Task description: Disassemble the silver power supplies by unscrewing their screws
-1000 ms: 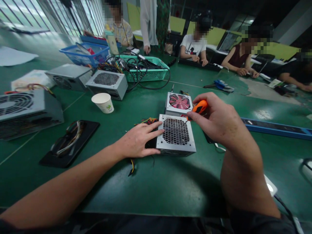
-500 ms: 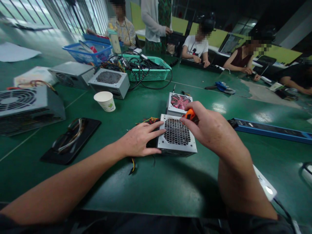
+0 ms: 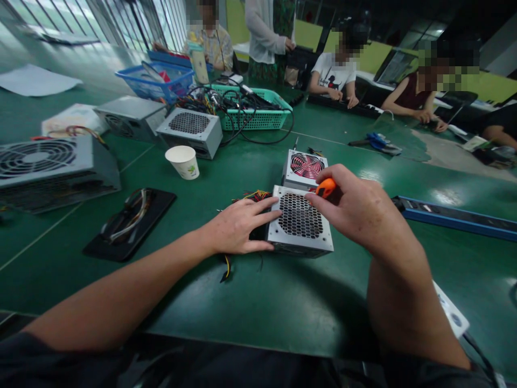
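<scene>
A computer power supply [image 3: 301,218] with a honeycomb grille lies on the green table in front of me. My left hand [image 3: 242,226] rests on its left side, fingers spread over the edge of the casing. My right hand [image 3: 353,205] is closed around an orange-handled screwdriver [image 3: 325,187] above the far right part of the casing. The screwdriver's tip is hidden, so I cannot tell whether it touches a screw. Right behind stands a second power supply [image 3: 297,166] with a red fan. Coloured cables [image 3: 258,195] stick out at the left.
Further left are a paper cup [image 3: 183,163], a black tray [image 3: 129,226] with glasses or wires on it, and several grey power supplies [image 3: 189,129]. Behind them stand a green basket [image 3: 258,118] of cables and a blue basket [image 3: 157,83]. A blue-edged strip [image 3: 456,217] lies right. People sit across.
The whole view has shifted slightly, moving the scene to the right. The left hand stays on the power supply; the right hand keeps hold of the screwdriver, its orange handle now tilted a little differently.
</scene>
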Available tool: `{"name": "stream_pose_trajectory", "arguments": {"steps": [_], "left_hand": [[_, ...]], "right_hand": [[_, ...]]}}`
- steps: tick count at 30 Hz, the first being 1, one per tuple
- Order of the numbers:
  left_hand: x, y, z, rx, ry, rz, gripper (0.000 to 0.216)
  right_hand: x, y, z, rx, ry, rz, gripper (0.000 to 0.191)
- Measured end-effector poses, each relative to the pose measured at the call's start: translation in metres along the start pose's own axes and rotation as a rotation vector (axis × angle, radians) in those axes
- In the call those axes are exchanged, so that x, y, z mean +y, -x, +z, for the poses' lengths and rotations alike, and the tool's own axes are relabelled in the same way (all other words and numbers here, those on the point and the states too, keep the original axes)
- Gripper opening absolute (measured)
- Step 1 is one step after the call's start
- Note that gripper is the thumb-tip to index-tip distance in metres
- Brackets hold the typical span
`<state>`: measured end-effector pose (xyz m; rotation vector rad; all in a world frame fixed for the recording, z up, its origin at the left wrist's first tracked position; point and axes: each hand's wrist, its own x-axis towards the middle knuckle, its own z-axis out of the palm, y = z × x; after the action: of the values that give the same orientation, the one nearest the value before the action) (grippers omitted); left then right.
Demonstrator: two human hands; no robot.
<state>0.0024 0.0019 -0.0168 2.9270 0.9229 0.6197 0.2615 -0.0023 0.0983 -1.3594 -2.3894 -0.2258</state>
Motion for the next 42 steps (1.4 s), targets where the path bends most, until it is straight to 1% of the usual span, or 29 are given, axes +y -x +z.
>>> {"name": "stream_pose_trajectory", "arguments": {"steps": [3,7,10,16,20,25,30,32,34,38,42], "left_hand": [[0.0,0.0,0.0,0.006,-0.001,0.005,0.075],[0.0,0.0,0.001,0.013,-0.005,0.018,0.075],[0.0,0.0,0.001,0.014,-0.007,0.018,0.075],[0.0,0.001,0.001,0.018,0.006,0.019,0.073],[-0.001,0.001,0.002,0.016,0.012,0.017,0.074],[-0.001,0.0,0.002,0.004,0.008,0.008,0.074],[0.0,-0.001,0.0,0.0,0.006,0.005,0.074],[0.0,-0.001,0.0,0.004,0.006,0.006,0.074],[0.0,-0.001,0.0,0.01,0.006,0.006,0.073],[0.0,0.0,0.0,0.026,0.011,0.021,0.073],[0.0,0.0,-0.001,0.018,0.011,0.022,0.072]], "right_hand": [[0.004,-0.001,0.0,0.03,-0.023,0.036,0.03],[0.009,-0.004,0.0,0.062,-0.036,0.102,0.023],[0.012,-0.005,0.001,0.079,-0.057,0.148,0.021],[0.021,-0.01,0.002,0.069,-0.122,0.27,0.021],[0.029,-0.013,0.005,0.063,-0.175,0.316,0.02],[0.034,-0.012,0.006,0.069,-0.248,0.295,0.021],[0.025,-0.004,-0.011,0.178,-0.205,0.238,0.026],[0.022,0.0,-0.019,0.173,-0.188,0.194,0.026],[0.022,0.002,-0.023,0.138,-0.189,0.142,0.026],[0.024,0.003,-0.021,0.076,-0.225,0.09,0.022],[0.022,0.002,-0.017,0.109,-0.243,0.084,0.023]]}}
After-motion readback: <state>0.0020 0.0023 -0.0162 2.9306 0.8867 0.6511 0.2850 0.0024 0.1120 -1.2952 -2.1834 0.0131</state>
